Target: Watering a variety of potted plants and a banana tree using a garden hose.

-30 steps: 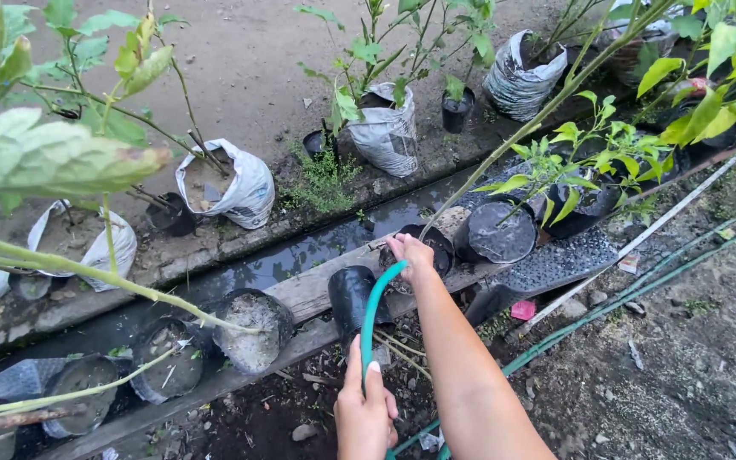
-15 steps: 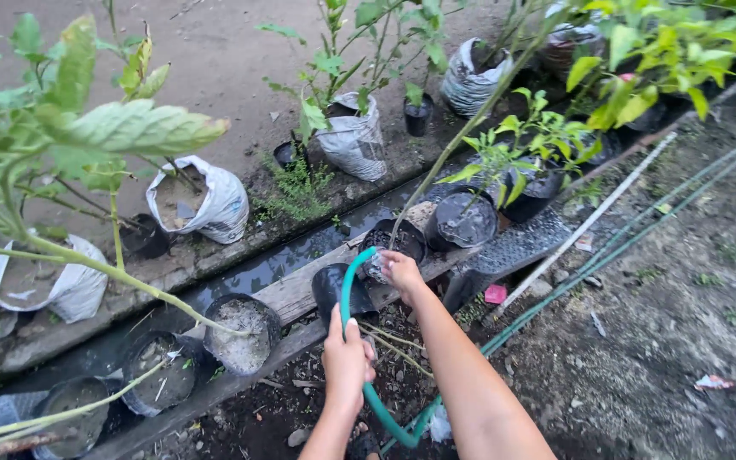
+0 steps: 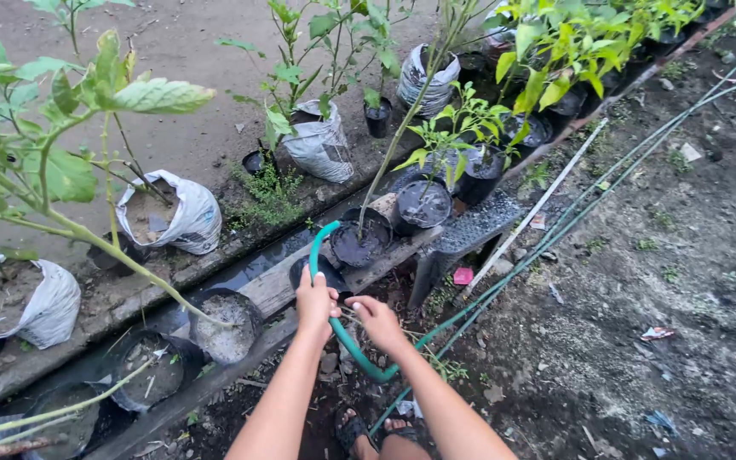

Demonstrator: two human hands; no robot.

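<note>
Green garden hose [image 3: 324,255] is bending softly, looking light; left hand [image 3: 315,300] is gripping it, right hand [image 3: 378,322] lying half-open beside.

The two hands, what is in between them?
In the head view, a short curve of green hose runs between the left hand and right hand.

A green hose [image 3: 324,247] arches up from near the ground, curves over and points its far end down at a black pot [image 3: 359,241] of wet soil on a wooden plank; its near part loops low, centre frame
</note>
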